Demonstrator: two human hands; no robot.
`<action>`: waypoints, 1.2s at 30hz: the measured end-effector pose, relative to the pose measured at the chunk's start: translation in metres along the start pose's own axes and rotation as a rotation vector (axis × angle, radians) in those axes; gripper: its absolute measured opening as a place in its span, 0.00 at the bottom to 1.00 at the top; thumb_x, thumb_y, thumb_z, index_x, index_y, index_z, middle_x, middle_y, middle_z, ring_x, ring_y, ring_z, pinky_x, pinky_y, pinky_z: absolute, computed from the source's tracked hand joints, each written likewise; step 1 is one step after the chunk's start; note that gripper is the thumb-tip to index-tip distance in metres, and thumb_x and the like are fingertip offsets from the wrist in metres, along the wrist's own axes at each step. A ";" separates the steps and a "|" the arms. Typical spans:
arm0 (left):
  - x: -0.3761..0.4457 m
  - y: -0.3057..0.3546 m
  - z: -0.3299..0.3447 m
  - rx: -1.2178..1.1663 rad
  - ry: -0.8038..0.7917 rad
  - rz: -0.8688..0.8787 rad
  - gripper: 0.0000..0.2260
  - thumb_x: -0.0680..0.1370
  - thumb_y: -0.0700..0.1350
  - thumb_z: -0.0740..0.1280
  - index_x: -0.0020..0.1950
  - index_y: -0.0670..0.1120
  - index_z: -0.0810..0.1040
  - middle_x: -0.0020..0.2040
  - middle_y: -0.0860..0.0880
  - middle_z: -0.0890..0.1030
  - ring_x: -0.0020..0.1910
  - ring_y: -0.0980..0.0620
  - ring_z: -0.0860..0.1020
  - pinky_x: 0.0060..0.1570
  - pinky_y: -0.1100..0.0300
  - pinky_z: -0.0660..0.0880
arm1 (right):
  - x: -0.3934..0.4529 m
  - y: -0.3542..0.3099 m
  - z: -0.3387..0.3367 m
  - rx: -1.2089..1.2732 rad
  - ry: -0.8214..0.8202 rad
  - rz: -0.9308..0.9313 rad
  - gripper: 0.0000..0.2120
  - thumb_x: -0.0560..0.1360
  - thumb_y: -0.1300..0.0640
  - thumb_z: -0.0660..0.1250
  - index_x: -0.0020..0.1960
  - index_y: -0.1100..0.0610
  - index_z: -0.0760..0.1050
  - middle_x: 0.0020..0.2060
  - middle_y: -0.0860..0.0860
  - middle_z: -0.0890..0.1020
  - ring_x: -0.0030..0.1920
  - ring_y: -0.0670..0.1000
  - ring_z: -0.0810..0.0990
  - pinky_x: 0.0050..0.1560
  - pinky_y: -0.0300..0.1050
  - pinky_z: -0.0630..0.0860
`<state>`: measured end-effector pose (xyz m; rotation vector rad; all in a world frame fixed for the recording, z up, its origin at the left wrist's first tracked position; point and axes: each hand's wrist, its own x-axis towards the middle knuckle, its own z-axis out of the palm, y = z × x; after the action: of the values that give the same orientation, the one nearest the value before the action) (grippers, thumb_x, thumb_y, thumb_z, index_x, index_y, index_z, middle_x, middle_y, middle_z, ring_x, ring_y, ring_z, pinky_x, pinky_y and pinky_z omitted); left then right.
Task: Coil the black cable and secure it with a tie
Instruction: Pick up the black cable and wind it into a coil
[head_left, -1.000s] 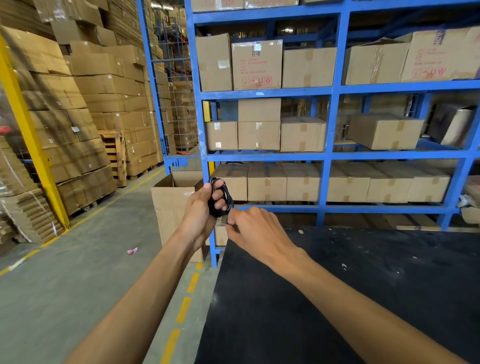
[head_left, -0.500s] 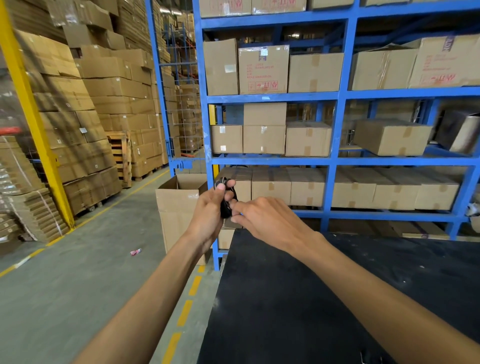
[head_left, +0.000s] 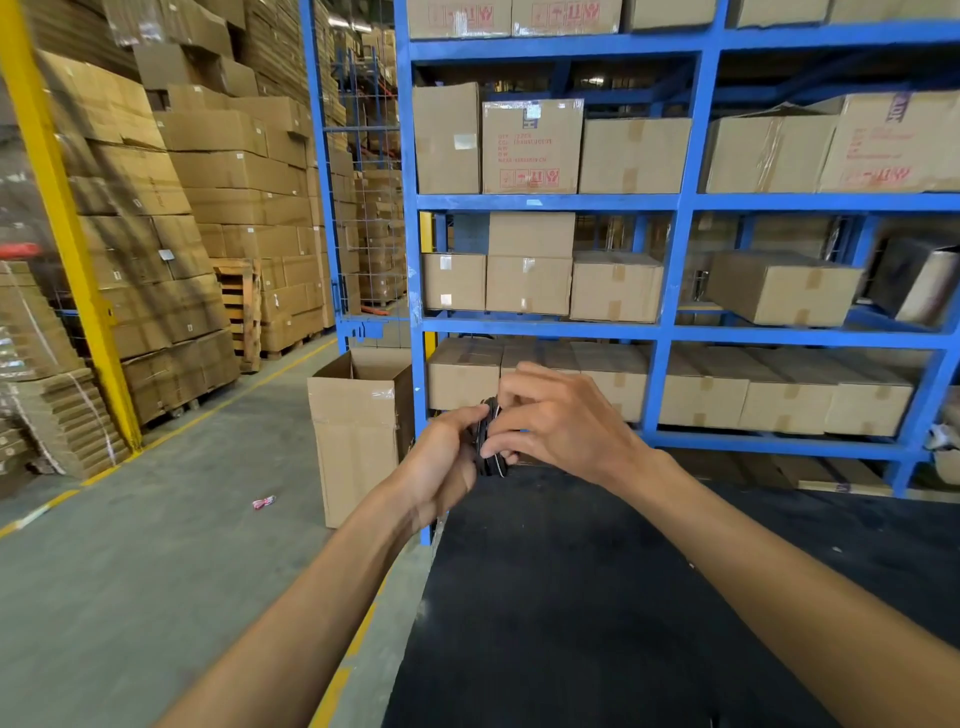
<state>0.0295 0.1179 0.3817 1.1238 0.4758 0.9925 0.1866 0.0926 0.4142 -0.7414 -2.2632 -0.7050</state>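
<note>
A small coil of black cable (head_left: 488, 441) is held in the air between both hands, above the far left corner of the black table (head_left: 623, 597). My left hand (head_left: 441, 462) grips the coil from the left, fingers curled round it. My right hand (head_left: 556, 421) covers its right side, with fingertips pinching at the coil. A thin pale strand, possibly the tie (head_left: 500, 464), shows along the coil's right edge. Most of the coil is hidden by the fingers.
An open cardboard box (head_left: 358, 426) stands on the floor left of the table. Blue shelving (head_left: 670, 332) full of cartons rises behind. Stacked cartons and a yellow post (head_left: 62, 228) line the aisle at left. A small pink scrap (head_left: 263, 502) lies on the floor.
My right hand has risen and closed over the right side of the coil, hiding more of it. The left hand keeps its grip. The camera has drifted slightly.
</note>
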 end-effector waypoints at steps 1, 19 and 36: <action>0.000 -0.001 0.000 -0.020 -0.004 -0.021 0.14 0.83 0.41 0.54 0.58 0.34 0.73 0.43 0.38 0.76 0.39 0.45 0.74 0.48 0.52 0.75 | -0.001 0.003 0.000 0.042 -0.033 0.031 0.08 0.72 0.49 0.75 0.39 0.54 0.86 0.37 0.51 0.77 0.38 0.46 0.70 0.29 0.48 0.72; 0.004 0.009 -0.018 0.287 -0.210 -0.042 0.16 0.83 0.45 0.57 0.55 0.34 0.77 0.47 0.35 0.84 0.50 0.40 0.84 0.52 0.52 0.81 | -0.009 0.017 0.008 0.541 -0.067 0.360 0.03 0.70 0.57 0.78 0.43 0.54 0.86 0.45 0.48 0.85 0.46 0.42 0.83 0.50 0.32 0.77; 0.011 0.001 -0.008 0.519 0.163 0.330 0.12 0.84 0.47 0.55 0.46 0.43 0.70 0.28 0.52 0.75 0.34 0.54 0.76 0.45 0.60 0.75 | -0.007 0.001 0.030 0.592 0.301 0.453 0.03 0.72 0.55 0.75 0.40 0.53 0.86 0.33 0.42 0.85 0.41 0.47 0.84 0.46 0.37 0.76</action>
<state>0.0285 0.1319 0.3809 1.6291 0.7217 1.2961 0.1793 0.1106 0.3906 -0.7475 -1.7910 0.0736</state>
